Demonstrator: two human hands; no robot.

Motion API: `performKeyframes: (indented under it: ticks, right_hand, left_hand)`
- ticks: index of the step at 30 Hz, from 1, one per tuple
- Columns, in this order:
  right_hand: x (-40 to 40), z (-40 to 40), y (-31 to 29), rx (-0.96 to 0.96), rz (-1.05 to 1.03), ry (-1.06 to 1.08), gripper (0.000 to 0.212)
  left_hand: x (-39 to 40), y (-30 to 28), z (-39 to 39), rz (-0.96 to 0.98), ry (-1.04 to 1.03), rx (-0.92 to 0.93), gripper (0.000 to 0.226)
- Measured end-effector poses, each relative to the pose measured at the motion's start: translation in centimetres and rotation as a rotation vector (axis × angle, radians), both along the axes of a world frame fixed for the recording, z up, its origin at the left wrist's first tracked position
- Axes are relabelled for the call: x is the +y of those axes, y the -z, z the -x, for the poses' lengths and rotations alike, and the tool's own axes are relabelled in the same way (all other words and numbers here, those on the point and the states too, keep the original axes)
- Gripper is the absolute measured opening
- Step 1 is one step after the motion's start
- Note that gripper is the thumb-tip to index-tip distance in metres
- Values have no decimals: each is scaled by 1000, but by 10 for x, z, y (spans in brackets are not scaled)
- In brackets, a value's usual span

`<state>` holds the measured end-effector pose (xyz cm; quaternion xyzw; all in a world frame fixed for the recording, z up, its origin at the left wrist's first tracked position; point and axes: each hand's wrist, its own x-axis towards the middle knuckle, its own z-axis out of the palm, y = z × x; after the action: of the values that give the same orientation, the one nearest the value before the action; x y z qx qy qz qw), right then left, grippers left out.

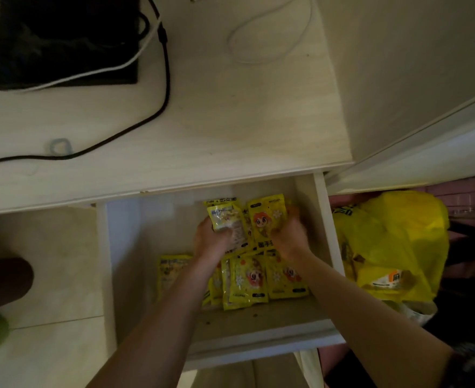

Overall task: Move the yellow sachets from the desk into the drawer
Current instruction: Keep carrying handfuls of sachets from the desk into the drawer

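The white drawer stands pulled out below the desk edge. Both my hands are inside it. My left hand grips a small stack of yellow sachets near the drawer's back. My right hand is closed on the side of a larger yellow sachet printed with a cartoon face. Several more yellow sachets lie in a loose heap on the drawer bottom under my forearms. No sachets are visible on the pale wooden desk.
On the desk sit a black pad, a black cable, a white cable and a small blue loop. A yellow plastic bag bulges right of the drawer. A dark stool and a green object sit at the left floor.
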<state>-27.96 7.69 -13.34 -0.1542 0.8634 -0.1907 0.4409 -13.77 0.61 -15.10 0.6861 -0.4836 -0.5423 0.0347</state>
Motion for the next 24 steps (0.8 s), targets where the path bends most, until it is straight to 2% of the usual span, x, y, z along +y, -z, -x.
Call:
performKeyframes:
  ticks: [3, 5, 10, 16, 24]
  right_hand:
    - [6, -2, -8, 33, -58, -74, 44]
    - [12, -2, -15, 21, -103, -99, 47]
    - [26, -4, -40, -3, -103, -149, 47]
    - [47, -13, -75, -51, -45, -274, 43]
    - [65, -37, -123, -28, 34, -479, 47]
  left_hand:
    - [-2, -8, -12, 24, 123, -49, 21]
    - [-2, -18, -20, 48, 165, -84, 28]
    - [5, -48, -40, 37, 119, -130, 43]
    - [36, -96, -69, 127, 141, -197, 32]
    - [94, -149, -111, 266, -20, -225, 22]
